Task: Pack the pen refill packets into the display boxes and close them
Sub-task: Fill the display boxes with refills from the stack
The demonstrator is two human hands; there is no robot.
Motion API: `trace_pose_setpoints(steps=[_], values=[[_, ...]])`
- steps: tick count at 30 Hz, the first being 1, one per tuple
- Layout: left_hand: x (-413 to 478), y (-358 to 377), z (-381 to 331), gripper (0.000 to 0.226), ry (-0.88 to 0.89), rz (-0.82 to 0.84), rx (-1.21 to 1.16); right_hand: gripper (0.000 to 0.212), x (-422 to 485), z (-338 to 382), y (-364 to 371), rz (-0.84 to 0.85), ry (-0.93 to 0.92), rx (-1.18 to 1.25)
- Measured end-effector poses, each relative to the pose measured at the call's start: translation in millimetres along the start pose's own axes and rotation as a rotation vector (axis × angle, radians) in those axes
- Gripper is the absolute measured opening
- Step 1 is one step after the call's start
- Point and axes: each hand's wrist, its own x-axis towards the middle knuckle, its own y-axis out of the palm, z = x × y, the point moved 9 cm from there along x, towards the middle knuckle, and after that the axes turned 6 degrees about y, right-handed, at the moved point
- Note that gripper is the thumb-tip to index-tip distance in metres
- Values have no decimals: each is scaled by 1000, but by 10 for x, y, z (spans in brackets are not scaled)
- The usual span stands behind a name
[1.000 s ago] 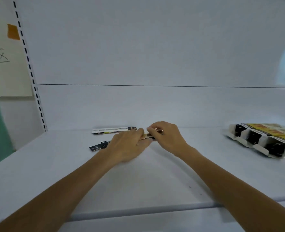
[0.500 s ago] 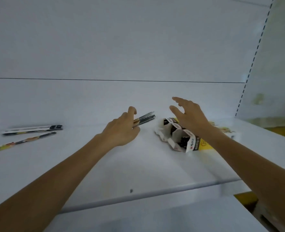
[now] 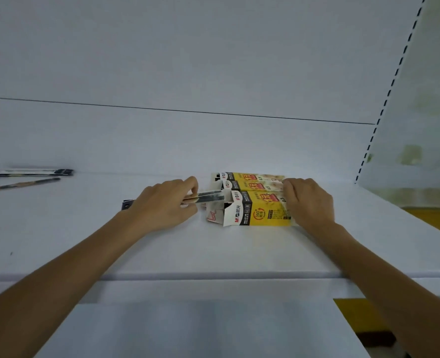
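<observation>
Printed card boxes [image 3: 258,202], seemingly glossy

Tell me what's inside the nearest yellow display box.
The tip of the refill packet gripped by the left hand pokes into the display box at its open end. Its cardboard walls hide everything deeper inside.

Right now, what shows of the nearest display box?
The nearest display box is yellow printed card with a black-and-white band at its left end. It lies on its side on the white shelf, left flaps open. The right hand grips its right end; the left hand holds a refill packet at that opening.
</observation>
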Motion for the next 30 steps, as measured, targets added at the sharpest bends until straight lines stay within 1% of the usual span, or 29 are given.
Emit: trace_pose_setpoints(steps=[5,10,12,14,16,17,18,19,21,22,23,24,25,26,28,30], values=[[73,39,-182,24,25,-33,136,28,-2,11,2,-42,-51,-30],[186,183,-336,31,93,41,55,26,-11,18,-4,-84,-89,-60],[261,261,-407,33,126,82,-25,27,-6,11,-5,-95,-83,-52],[326,328,-465,27,145,96,-152,27,-3,1,-14,-104,-70,-23],[376,341,-444,15,112,84,-365,27,-14,7,-21,-118,-83,-19],[385,338,-417,12,83,82,-480,27,-21,13,-21,-125,-93,-20],[385,337,-385,15,55,81,-552,26,-24,15,-21,-127,-98,-24],[386,306,-361,20,54,62,-531,26,-24,8,-17,-126,-96,-28],[381,148,-339,30,119,-61,-281,27,-22,-2,-11,-129,-95,-32],[363,76,-334,40,138,-116,-165,27,-24,-2,-12,-132,-99,-35],[339,38,-301,54,126,-137,-91,27,-24,-1,-11,-135,-104,-37],[314,18,-233,66,75,-128,-57,28,-25,0,-15,-142,-111,-34],[281,13,-120,73,-15,-105,-55,29,-25,5,-17,-152,-119,-28],[232,12,19,73,-127,-87,-78,31,-30,13,-23,-164,-130,-22],[97,51,290,60,-349,-56,-136,34,-39,31,-30,-178,-148,-12],[-13,119,448,48,-484,-6,-153,33,-44,38,-37,-187,-159,9]])
